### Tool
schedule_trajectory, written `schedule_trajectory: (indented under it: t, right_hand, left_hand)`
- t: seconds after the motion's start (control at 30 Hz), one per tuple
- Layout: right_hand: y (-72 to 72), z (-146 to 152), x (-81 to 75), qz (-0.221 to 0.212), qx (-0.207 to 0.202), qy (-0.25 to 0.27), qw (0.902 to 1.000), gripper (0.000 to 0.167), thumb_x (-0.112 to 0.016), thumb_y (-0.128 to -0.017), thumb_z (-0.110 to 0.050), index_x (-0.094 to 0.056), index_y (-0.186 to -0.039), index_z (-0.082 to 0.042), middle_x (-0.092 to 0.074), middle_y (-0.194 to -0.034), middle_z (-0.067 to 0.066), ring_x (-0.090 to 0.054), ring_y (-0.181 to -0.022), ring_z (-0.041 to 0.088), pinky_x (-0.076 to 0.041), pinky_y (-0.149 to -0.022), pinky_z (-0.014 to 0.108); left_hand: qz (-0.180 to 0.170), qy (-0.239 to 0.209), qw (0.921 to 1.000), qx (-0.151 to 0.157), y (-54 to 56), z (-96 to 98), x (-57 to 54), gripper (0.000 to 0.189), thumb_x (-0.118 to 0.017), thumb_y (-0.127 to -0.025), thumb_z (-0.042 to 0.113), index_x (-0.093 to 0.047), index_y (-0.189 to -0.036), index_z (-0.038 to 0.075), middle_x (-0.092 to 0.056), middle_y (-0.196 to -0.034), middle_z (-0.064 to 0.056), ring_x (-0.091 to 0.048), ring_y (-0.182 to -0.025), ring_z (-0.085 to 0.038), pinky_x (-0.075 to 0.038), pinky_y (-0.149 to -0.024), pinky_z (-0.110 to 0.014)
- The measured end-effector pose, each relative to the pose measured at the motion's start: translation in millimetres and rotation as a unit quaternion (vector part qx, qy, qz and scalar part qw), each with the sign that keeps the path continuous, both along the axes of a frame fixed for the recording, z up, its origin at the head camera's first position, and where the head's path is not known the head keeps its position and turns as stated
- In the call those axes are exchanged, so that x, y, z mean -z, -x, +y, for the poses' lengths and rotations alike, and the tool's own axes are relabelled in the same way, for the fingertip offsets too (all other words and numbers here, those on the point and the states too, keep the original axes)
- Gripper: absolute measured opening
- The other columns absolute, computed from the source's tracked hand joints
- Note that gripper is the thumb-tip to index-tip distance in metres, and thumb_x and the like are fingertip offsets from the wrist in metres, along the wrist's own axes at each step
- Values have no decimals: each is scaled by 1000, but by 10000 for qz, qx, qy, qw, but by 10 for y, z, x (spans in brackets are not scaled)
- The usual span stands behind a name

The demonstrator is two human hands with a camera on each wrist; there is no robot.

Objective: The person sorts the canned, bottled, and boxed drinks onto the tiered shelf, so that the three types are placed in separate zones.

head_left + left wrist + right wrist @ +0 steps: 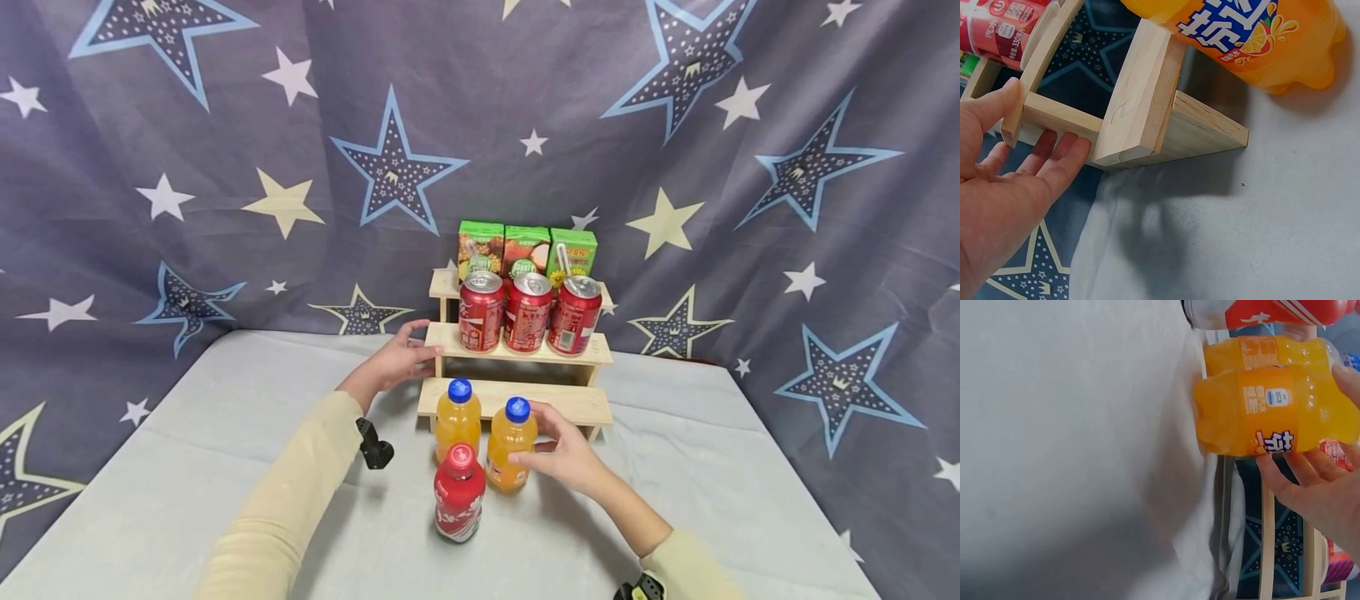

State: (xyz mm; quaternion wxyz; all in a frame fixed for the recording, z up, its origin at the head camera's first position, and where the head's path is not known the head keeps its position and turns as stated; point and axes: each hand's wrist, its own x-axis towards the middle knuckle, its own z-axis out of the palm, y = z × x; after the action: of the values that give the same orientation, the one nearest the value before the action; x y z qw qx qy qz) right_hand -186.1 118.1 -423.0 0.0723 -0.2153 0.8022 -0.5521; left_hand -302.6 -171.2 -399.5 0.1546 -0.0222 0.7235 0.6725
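Observation:
My left hand grips the left end of the middle step of a wooden tiered stand. In the left wrist view its thumb lies against the step's end and the fingers reach under the side rail. My right hand holds an orange soda bottle with a blue cap, thumb on one side and fingers on the other. Beside it, in front of the lowest step, stands a second orange soda bottle. Nearer to me is a red bottle with a red cap, upright on the table.
Three red cans stand in a row on the middle step. Behind them, three green-topped drink cartons line the top step. A pale cloth covers the table, and a star-patterned curtain hangs behind and at both sides.

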Motion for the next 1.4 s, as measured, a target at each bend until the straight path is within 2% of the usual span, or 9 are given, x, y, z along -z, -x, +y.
schedule_trajectory:
  t: [0.3,0.7,0.9,1.13,1.4]
  right_hand:
    - [-60,-50,35,272,364,91,9989,65,-79,-75,-15,-49,-132,-9,-64,-118,14,-60,-103,23,-55,-86,36]
    - [-113,-30,-4,424,391,118,9983,65,-79,-74,-15,-50,-131,-7,-65,-115,14,-61,-102,19,-56,-86,34]
    - [-120,11,-77,524,460,150,9975,66,-79,-74,-14,-49,-132,-7,-65,-115,15,-62,-99,18,-55,-85,33]
    - [-114,44,-213,598,518,168,9967,67,-79,-74,-12,-48,-133,-6,-64,-117,16,-61,-102,19,-55,-85,26]
    - [-106,60,-312,637,605,282,9957,65,-78,-74,-10,-49,-132,-6,-63,-115,16,-61,-101,19,-56,-87,36]
  left_hand:
    - [32,-59,10000,-6,6,-3,8,71,-56,-93,9,-10,-148,17,-29,-141,-30,-43,-126,-44,-41,-106,-51]
    - [-3,-35,10000,-38,16,6,25,71,-56,-93,10,-11,-148,18,-30,-141,-29,-44,-125,-44,-40,-107,-52]
    - [-6,8,10000,-49,10,1,8,71,-56,-93,10,-12,-148,19,-30,-140,-29,-45,-125,-43,-42,-106,-51]
    - [22,12,10000,-22,13,2,2,72,-57,-93,11,-11,-148,19,-29,-141,-29,-44,-125,-43,-43,-106,-50]
    - [11,-4,10000,5,-7,3,-4,72,-56,-93,10,-10,-148,18,-27,-143,-29,-43,-126,-43,-40,-107,-52]
